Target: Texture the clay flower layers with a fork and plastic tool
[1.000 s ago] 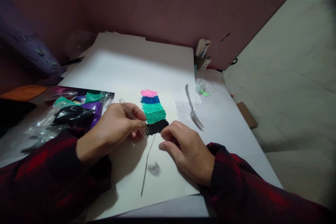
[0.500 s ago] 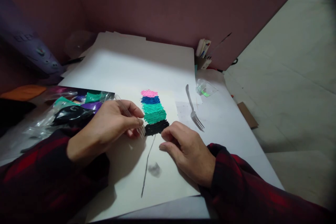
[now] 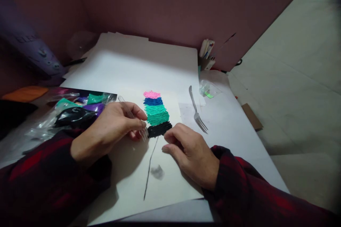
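Note:
My left hand (image 3: 112, 126) is closed around a clear plastic fork (image 3: 144, 134), its tines pointing down beside the left end of a black clay band (image 3: 160, 129). Above that band lie teal (image 3: 157, 115), blue (image 3: 152, 101) and pink (image 3: 152, 94) bands with a rough, ridged surface, stacked on a cream sheet (image 3: 133, 188). My right hand (image 3: 193, 154) rests at the black band's right end, fingers curled and thumb apart from the index finger. I see nothing held in it. A thin dark line (image 3: 150, 165) runs down the sheet from the black band.
A metal fork (image 3: 195, 110) lies right of the bands. Beyond it is a small clear bag (image 3: 209, 89) with something green. Several bags of coloured clay (image 3: 76, 115) lie at left. White sheets (image 3: 149, 62) reach toward the wall (image 3: 160, 3). A grey smudge (image 3: 157, 172) marks the cream sheet.
My left hand and the plastic fork have shifted slightly left, off the black band's left end. My right hand has stayed nearly still.

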Tool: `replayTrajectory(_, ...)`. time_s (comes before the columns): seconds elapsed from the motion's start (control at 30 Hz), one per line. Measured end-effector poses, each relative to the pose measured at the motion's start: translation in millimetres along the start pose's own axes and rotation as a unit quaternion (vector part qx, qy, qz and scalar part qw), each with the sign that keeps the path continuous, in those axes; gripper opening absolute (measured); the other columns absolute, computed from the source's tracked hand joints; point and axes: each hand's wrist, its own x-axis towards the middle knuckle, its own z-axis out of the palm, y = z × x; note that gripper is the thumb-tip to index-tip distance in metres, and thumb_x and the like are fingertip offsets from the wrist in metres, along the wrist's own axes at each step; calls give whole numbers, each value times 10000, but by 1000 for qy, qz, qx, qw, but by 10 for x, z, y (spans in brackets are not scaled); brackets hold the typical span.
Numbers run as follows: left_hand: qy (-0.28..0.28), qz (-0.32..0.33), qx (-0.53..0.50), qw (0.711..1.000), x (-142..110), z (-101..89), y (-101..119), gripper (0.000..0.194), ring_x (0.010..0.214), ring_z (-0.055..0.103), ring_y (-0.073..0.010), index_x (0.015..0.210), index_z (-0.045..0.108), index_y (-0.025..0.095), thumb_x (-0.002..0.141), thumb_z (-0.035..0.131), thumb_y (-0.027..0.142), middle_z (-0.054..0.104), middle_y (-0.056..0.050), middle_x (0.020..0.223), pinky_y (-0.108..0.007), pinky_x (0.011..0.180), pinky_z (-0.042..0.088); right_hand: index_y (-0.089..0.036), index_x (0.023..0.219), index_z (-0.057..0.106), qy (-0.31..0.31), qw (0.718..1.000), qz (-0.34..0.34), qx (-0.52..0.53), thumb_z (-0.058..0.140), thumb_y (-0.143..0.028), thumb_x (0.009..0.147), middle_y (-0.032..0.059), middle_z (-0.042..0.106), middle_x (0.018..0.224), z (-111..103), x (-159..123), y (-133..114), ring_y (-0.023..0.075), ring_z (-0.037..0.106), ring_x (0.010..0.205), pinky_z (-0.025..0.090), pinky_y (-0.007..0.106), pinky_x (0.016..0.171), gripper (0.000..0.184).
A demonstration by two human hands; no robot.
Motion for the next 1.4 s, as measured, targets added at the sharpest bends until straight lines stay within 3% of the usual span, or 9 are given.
replayTrajectory(0.43, -4, 12, 18, 1000, 19, 18, -29, 141, 429, 541, -106, 689, 543, 162, 608, 659, 154, 628, 12, 509, -209, 450, 419, -186, 755, 468, 1, 1000, 0, 2, 602, -157, 813, -30, 457, 737, 14, 12, 15, 115, 419, 689, 329, 264, 630, 149)
replayTrajectory(1.23, 44, 27, 9, 999, 35, -5, -21, 123, 412, 525, -105, 646, 571, 162, 585, 677, 152, 593, 17, 475, -195, 420, 417, -187, 761, 473, 3, 1000, -2, 2, 597, -157, 815, -27, 462, 736, 18, -17, 24, 117, 419, 686, 329, 266, 625, 138)
replayTrajectory(1.4, 21, 24, -13, 999, 18, -27, 10, 114, 439, 534, -118, 657, 586, 174, 588, 672, 146, 606, 14, 508, -204, 431, 432, -187, 762, 476, 3, 1000, -4, -4, 587, -160, 822, -24, 464, 736, 12, -12, 15, 119, 418, 685, 333, 266, 626, 129)
